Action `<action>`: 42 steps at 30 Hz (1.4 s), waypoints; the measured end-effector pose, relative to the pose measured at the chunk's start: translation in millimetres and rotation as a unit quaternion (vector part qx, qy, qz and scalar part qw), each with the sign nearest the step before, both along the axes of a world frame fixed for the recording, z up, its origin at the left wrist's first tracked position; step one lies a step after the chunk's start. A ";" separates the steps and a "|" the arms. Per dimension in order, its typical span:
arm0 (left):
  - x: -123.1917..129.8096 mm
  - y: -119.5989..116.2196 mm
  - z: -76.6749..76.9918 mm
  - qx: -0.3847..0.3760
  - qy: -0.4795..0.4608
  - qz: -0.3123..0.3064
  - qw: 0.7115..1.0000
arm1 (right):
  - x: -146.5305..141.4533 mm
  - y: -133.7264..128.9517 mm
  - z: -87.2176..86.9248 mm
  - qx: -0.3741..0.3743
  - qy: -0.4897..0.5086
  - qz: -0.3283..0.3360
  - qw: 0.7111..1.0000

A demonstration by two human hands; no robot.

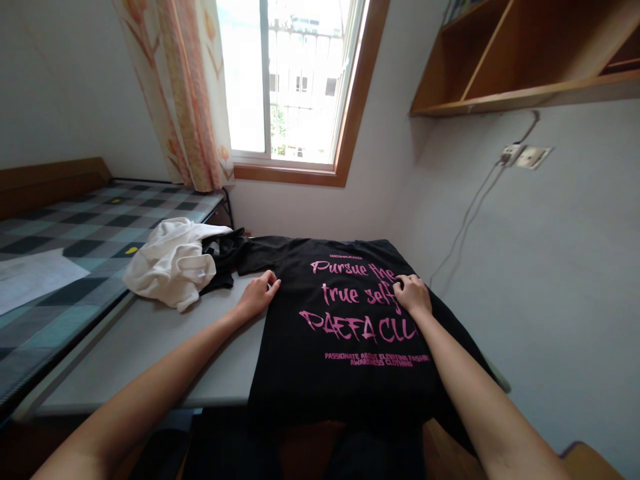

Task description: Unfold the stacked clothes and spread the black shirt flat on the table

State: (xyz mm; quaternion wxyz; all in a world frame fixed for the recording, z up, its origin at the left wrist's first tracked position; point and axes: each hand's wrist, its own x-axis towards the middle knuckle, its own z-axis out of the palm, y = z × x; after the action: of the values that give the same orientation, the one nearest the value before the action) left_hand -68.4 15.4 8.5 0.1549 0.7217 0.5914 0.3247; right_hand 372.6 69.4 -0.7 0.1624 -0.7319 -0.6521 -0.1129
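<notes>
Touching black shirt (300,373) — left hand (257,293) at edge, right hand (414,295) atop — both curled, pinch unclear

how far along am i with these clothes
The black shirt looks spread out already, pink lettering up, over the table. In hand: the left hand is at its left edge, the right hand on the lettering. Apparently left: any folding of the shirt, then perhaps the bunched white garment and dark cloth.
</notes>
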 end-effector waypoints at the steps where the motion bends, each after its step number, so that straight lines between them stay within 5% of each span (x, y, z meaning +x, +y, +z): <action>1: -0.1 0.8 -1.0 0.000 -0.035 -0.005 0.999 | 0.2 0.2 0.0 -0.002 -0.002 0.000 1.000; 7: -0.7 1.8 -0.6 -0.033 -0.157 -0.025 0.987 | 0.3 0.7 0.1 -0.007 -0.004 -0.003 1.000; 29: -16.5 -4.4 16.9 -0.029 0.073 -0.062 0.995 | -6.0 -16.0 -1.7 -0.011 -0.030 0.004 0.999; 36: -9.5 -6.8 7.3 0.128 0.129 -0.037 0.983 | -10.6 -27.1 -2.4 0.002 -0.033 0.012 0.999; 42: -4.5 -6.0 -3.5 0.081 0.150 -0.057 0.984 | -12.1 -29.1 -0.6 0.002 -0.034 0.013 0.999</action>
State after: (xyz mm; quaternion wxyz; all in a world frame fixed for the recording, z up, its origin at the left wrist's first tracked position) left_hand -72.9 9.4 5.1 0.0242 0.8051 0.5374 0.2499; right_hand 360.5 40.3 -1.2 0.1428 -0.7186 -0.6668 -0.1365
